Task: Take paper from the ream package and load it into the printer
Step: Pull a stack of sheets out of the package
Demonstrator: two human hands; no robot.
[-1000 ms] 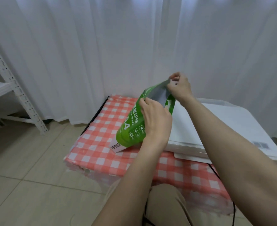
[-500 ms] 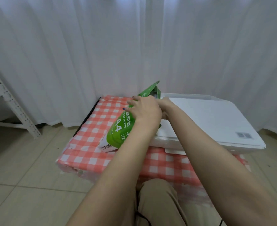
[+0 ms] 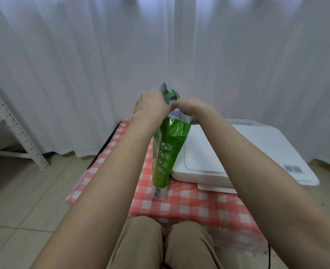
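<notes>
A green ream package [image 3: 168, 150] stands on end on the red-and-white checked tablecloth [image 3: 189, 202], leaning against the left side of the white printer [image 3: 243, 152]. Its torn top is open and white paper [image 3: 176, 114] shows inside. My left hand [image 3: 150, 104] grips the wrapper's left top edge. My right hand [image 3: 187, 107] is at the opening on the right, fingers curled around the wrapper edge by the paper. The printer's lid is closed.
White curtains [image 3: 160, 55] hang close behind the low table. A white metal shelf frame [image 3: 14, 129] stands at the left on the tiled floor [image 3: 24, 200]. My knees [image 3: 168, 241] are against the table's front edge. A black cable [image 3: 269, 255] runs down at the lower right.
The package has been tipped from leaning to upright on its end. Both hands have come together at its torn top, and white paper now shows in the opening.
</notes>
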